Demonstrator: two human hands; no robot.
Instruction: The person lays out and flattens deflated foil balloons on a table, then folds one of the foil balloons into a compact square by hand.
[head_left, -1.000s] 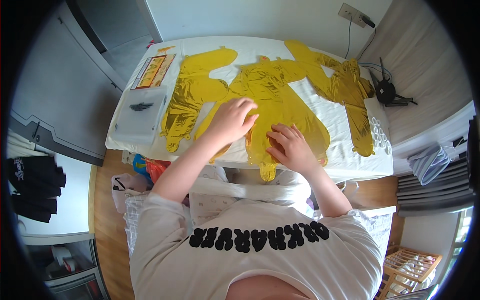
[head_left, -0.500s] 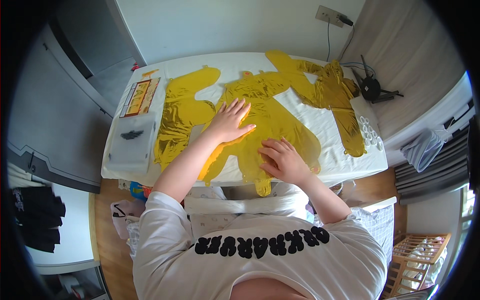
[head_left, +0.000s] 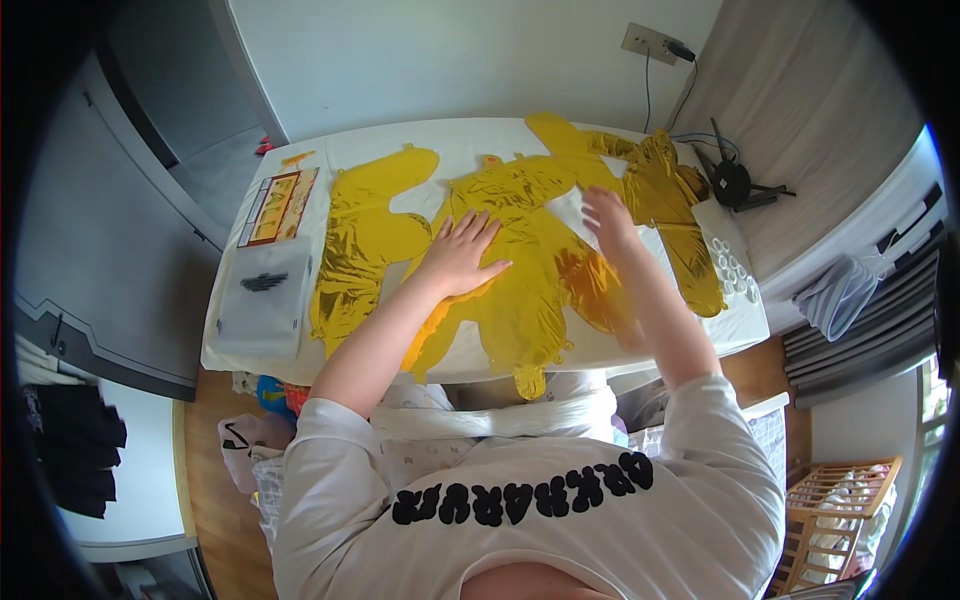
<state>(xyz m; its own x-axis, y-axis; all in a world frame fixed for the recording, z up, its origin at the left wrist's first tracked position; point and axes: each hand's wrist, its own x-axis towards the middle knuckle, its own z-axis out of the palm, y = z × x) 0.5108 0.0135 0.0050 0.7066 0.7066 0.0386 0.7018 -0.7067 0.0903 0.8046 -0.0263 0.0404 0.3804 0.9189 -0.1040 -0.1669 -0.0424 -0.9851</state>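
A large flat gold foil balloon point(head_left: 518, 310) lies uninflated across the middle of the table, creased toward its far end. My left hand point(head_left: 462, 258) rests flat on its left part with fingers spread. Along that arm shows a strip of orange-tinted foil. My right hand point(head_left: 608, 222) is up near the balloon's right far edge, fingers stretched out and apparently holding nothing; whether it touches the foil I cannot tell. A second gold foil balloon point(head_left: 365, 235) lies to the left. Crumpled gold foil point(head_left: 665, 190) spreads at the far right.
A white cloth covers the table point(head_left: 230, 355). On the left are a printed card point(head_left: 280, 207) and a translucent flat case point(head_left: 258, 330) with several thin black sticks point(head_left: 265, 282). White rings point(head_left: 735, 272) and a black device with antennas point(head_left: 732, 184) stand at the right.
My right hand has moved away and to the right, from the balloon's near part to its far right edge. The balloon's right side has shifted and creased. My left hand stays in place.
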